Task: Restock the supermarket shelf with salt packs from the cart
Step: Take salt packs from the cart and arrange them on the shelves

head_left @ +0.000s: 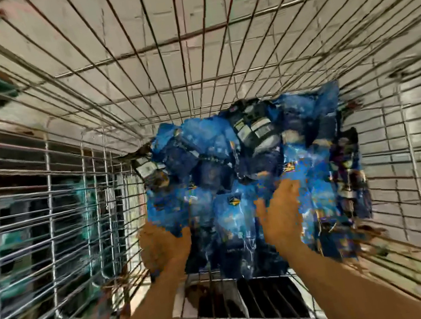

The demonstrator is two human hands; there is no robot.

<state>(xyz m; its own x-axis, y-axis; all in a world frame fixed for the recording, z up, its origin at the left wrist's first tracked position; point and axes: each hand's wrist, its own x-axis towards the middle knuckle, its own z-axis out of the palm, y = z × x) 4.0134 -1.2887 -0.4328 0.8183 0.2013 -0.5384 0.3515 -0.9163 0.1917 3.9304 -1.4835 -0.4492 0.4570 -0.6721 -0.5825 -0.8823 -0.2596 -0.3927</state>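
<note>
Left hand (163, 244) curled closed on the near-left corner of a blue salt pack (169, 214), fingers bunched under the film. Right hand (281, 217) spread open, palm laid flat against the front of the heap of blue salt packs (256, 179), fingers pointing up; whether it has any pack pinched I cannot tell (heavy motion blur across the whole view). Heap sits at the near end of the wire shopping cart (70, 142), resting on the basket floor, packs tumbled at all angles, some showing pale label panels. Both forearms reach down into the basket. Tiled floor (208, 4) shows through the wires beyond. No shelf clearly in view; dark blurred shapes to the left of the cart can't be made out. Handling judgement: packs look like glossy plastic pouches, so likely slick and soft-sided, and salt should make each one dense and saggy for its bulk. Corner pinches probably slip or strain the seam; better to get fingers under the belly of a pack, thumb on top. Neighbours may slide when one lifts out.
</note>
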